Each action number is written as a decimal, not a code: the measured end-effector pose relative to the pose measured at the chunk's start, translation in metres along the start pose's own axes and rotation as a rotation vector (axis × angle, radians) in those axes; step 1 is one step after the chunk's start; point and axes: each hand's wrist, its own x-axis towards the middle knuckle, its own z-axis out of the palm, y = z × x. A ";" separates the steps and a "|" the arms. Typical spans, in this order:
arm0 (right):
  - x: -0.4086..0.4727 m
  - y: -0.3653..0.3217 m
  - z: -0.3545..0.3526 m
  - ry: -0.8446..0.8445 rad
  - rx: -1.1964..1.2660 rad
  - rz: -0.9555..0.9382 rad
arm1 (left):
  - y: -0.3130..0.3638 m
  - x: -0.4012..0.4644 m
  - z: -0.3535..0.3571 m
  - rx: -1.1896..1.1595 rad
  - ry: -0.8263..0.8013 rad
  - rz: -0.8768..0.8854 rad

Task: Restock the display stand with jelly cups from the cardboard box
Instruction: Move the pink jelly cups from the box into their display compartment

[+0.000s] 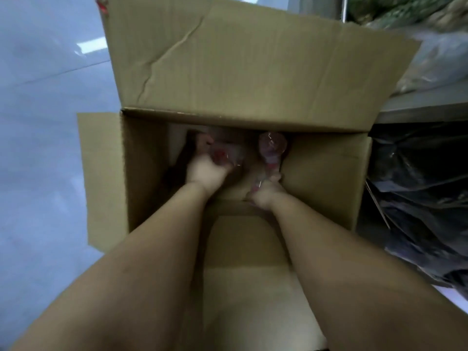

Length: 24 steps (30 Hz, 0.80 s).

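An open cardboard box [326, 173] stands in front of me with its far flap raised. Both my arms reach down into it. My left hand [206, 172] grips a blurred clear jelly cup with red markings [225, 154] deep in the box. My right hand [264, 192] holds a pinkish clear jelly cup pack [272, 150] that sticks up toward the far wall. The box floor around the cups is dark and hard to make out. The display stand is not in view.
A pale glossy floor [45, 122] lies to the left of the box. On the right a grey shelf edge [425, 103] carries clear bags, and dark plastic bags [417, 193] fill the space below it, close to the box's right wall.
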 end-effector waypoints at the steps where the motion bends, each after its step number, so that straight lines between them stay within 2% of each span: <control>1: -0.001 0.000 0.005 -0.031 0.061 0.020 | 0.002 -0.009 -0.005 -0.014 0.029 -0.005; 4: -0.006 -0.004 0.008 0.022 0.253 0.043 | 0.005 -0.035 -0.025 -0.087 0.105 0.052; 6: -0.017 -0.008 0.004 -0.010 0.396 -0.063 | 0.009 -0.055 -0.040 -0.046 0.134 0.143; 8: -0.050 -0.010 -0.006 -0.057 0.717 -0.166 | 0.018 -0.080 -0.054 -0.029 0.141 0.208; 11: -0.124 -0.009 -0.034 -0.101 1.012 -0.323 | 0.047 -0.130 -0.079 -0.154 0.120 0.185; 13: -0.185 -0.003 -0.058 -0.026 1.028 -0.431 | 0.077 -0.168 -0.100 -0.283 0.087 0.164; 16: -0.291 0.008 -0.095 0.204 0.989 -0.572 | 0.135 -0.232 -0.141 -0.345 0.083 0.234; 24: -0.563 0.063 -0.195 0.527 0.974 -0.911 | 0.312 -0.403 -0.237 -0.334 -0.047 0.587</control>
